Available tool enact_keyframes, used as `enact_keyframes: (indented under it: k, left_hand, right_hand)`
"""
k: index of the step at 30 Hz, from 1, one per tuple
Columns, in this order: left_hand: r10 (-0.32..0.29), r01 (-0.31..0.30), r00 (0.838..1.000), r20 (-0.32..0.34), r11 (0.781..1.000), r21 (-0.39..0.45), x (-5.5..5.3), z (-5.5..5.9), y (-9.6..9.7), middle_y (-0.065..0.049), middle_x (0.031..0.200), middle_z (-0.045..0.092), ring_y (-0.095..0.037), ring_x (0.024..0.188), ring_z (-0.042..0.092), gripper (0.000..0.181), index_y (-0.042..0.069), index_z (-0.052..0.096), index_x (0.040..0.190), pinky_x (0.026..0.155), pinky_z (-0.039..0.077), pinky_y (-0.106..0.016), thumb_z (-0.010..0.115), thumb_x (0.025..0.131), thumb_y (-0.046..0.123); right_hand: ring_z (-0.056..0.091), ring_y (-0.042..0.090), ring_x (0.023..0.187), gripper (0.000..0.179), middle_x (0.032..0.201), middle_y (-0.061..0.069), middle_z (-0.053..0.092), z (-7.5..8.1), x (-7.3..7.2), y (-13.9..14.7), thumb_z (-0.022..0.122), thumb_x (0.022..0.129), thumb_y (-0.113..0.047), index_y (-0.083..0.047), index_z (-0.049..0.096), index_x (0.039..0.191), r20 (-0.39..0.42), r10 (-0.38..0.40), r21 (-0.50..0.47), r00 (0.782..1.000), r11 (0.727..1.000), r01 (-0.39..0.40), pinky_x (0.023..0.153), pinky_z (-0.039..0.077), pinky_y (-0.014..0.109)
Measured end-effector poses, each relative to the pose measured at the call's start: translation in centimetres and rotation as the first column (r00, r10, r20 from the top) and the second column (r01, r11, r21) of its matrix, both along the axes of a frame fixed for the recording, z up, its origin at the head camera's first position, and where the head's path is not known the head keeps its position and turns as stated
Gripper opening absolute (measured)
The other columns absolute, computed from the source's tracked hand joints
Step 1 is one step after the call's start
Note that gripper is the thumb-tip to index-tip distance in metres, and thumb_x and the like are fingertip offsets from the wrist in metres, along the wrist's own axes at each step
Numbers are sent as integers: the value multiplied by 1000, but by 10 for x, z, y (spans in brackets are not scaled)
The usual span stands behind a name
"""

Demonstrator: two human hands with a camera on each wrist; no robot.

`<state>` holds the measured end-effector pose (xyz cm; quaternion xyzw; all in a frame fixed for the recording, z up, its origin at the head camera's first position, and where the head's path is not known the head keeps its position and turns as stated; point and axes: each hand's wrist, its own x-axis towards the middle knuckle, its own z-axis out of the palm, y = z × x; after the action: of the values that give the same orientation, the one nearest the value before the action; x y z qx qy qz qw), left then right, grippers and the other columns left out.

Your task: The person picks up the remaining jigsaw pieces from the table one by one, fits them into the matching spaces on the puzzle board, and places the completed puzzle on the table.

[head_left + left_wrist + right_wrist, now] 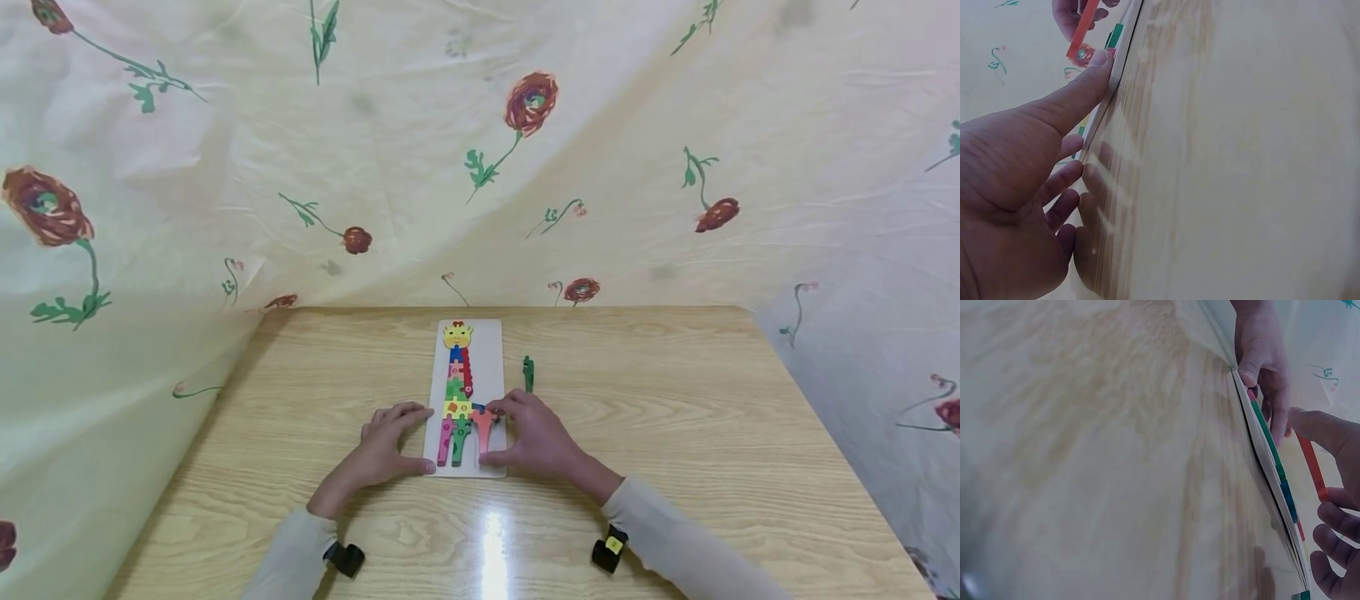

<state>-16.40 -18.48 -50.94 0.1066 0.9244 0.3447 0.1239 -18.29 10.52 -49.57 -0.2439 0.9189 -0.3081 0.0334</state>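
A giraffe puzzle of coloured, interlocking pieces lies on a white board in the middle of the table. My right hand pinches an orange puzzle piece between thumb and fingers over the board's lower right part. The right wrist view shows this piece raised above the board and tilted. At the board's left edge is my left hand. Its thumb rests on the board's edge near the lower corner, and its loosely bent fingers touch the side.
A loose green puzzle piece lies on the wooden table, right of the board. Flower-printed cloth hangs behind the table and along both sides. A black wrist strap mount sits on each sleeve.
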Motion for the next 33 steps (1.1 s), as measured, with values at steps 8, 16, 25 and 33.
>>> enact_keyframes:
  k: [8,16,25,33]
  left_hand:
    - [-2,2,1000,-3,1000,8,0,0,1,-1,154,45,-29,133,32,81,26,56,148,106,25,-56,90,76,41]
    - [-1,1,1000,-1,1000,13,0,0,1,0,154,45,-29,133,32,81,27,56,148,106,25,-55,90,76,41]
    - [-6,6,1000,-7,1000,12,0,-2,0,0,154,45,-29,134,32,81,27,55,148,106,26,-55,90,76,42]
    - [-7,7,1000,-7,1000,11,-1,-2,0,0,155,44,-29,134,31,81,27,55,148,106,25,-55,90,76,42]
  right_hand:
    - [50,10,95,73,112,-6,58,0,2,-1,91,70,-53,-13,70,127,15,20,6,1000,1000,-20,81,48,32]
    - [49,10,93,74,110,-5,58,-2,1,-2,91,69,-54,-13,70,128,33,20,36,999,999,-21,79,47,29]
    - [47,8,92,75,110,-7,57,-4,1,-2,91,70,-55,-14,70,129,49,21,46,999,999,-23,76,45,27]
    - [48,8,95,76,112,-6,58,-4,1,-3,91,69,-56,-13,70,129,34,22,59,999,998,-24,79,48,28]
